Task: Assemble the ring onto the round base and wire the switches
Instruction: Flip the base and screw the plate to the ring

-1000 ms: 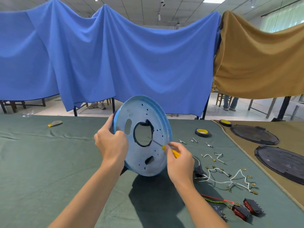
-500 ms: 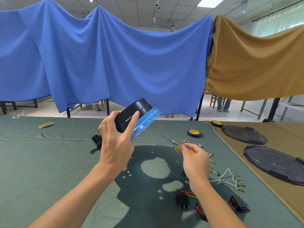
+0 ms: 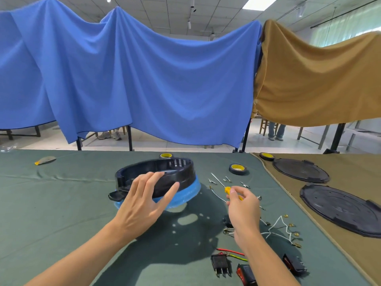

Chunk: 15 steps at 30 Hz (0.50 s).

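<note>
The round blue base (image 3: 185, 193) lies nearly flat just above the green table, with the black ring (image 3: 165, 172) seated on top of it. My left hand (image 3: 144, 201) has its fingers spread and fairly straight against the ring's near wall and the base's rim. My right hand (image 3: 243, 207) pinches a small yellow-handled screwdriver (image 3: 226, 189), its thin shaft pointing up and left. Black rocker switches (image 3: 220, 263) with red faces lie at the front right, beside red and green wires (image 3: 231, 252) and white wires (image 3: 276, 228).
Loose screws (image 3: 226, 179) and a black-and-yellow tape roll (image 3: 237, 168) lie right of the base; another roll (image 3: 166, 155) sits behind it. Two black round covers (image 3: 340, 205) rest on the tan cloth at right. A small yellow-tipped object (image 3: 44, 160) lies far left.
The base was held upright facing me, then turned over and lowered towards the table with the ring on top. My left hand's fingers have straightened. My right hand drew the screwdriver away to the right.
</note>
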### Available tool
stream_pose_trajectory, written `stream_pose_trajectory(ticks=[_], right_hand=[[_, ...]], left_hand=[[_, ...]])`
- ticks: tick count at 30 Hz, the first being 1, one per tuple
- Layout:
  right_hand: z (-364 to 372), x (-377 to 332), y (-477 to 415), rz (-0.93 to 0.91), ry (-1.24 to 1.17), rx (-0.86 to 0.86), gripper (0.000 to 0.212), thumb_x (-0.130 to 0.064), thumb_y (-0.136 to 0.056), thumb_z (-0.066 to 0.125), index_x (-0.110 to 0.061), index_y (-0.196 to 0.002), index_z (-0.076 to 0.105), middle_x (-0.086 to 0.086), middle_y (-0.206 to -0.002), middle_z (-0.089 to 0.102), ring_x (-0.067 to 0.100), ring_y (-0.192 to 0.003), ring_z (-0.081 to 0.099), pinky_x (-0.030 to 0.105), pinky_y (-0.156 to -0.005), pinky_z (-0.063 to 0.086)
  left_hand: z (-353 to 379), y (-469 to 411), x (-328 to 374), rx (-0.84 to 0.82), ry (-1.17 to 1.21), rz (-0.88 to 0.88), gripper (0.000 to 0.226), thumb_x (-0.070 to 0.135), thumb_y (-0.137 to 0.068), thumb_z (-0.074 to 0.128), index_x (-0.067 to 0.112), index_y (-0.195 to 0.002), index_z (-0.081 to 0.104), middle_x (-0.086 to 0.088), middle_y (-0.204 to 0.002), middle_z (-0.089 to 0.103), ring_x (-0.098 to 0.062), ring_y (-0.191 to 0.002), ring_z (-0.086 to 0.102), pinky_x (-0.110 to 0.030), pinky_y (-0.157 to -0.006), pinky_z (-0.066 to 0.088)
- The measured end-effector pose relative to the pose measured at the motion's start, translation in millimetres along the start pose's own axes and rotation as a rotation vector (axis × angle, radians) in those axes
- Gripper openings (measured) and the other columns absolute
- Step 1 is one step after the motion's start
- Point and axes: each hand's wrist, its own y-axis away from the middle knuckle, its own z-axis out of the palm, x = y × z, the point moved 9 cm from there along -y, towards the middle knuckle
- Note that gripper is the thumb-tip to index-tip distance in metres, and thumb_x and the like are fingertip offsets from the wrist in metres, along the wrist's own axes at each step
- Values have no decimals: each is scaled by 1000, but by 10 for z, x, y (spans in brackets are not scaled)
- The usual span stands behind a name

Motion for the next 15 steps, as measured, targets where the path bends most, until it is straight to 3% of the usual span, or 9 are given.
stream_pose_trajectory(ticks=[3,6,8,12,15], right_hand=[[-9,-37,-19,-13,0,2,17,-19,-97,51,-28,-86,61,-3,-88,68,19,-80,63,32,-66,48],[-21,-57,-24,-22,-6,7,18,-20,-97,51,-29,-86,61,-2,-90,68,19,-80,63,31,-63,46],[-27,-63,-24,-23,-14,10,17,-20,-97,51,-28,-87,61,-1,-94,67,19,-83,63,31,-65,46],[-30,-79,17,-25,-11,12,19,-20,-98,52,-31,-85,59,-3,-87,67,14,-73,62,26,-56,44],[-11,-81,60,-21,0,7,18,-20,-97,52,-31,-85,60,-6,-80,67,11,-67,62,24,-51,42]], left_hand=[[107,89,114,-57,5,116,44,-2,-100,28,2,-134,55,-28,-120,57,-44,-111,54,-49,-94,47],[135,116,42,-66,55,94,46,-3,-88,46,-5,-134,45,-26,-122,52,-42,-113,52,-50,-95,48],[114,127,-34,-58,79,60,54,7,-82,60,-5,-132,44,-23,-121,46,-40,-112,49,-51,-93,49],[45,195,-68,-47,123,68,54,32,-89,60,-3,-127,45,-21,-120,44,-38,-111,49,-47,-93,50],[30,258,-73,-70,163,67,68,48,-87,61,-2,-130,45,-19,-122,43,-36,-115,49,-41,-93,51]])
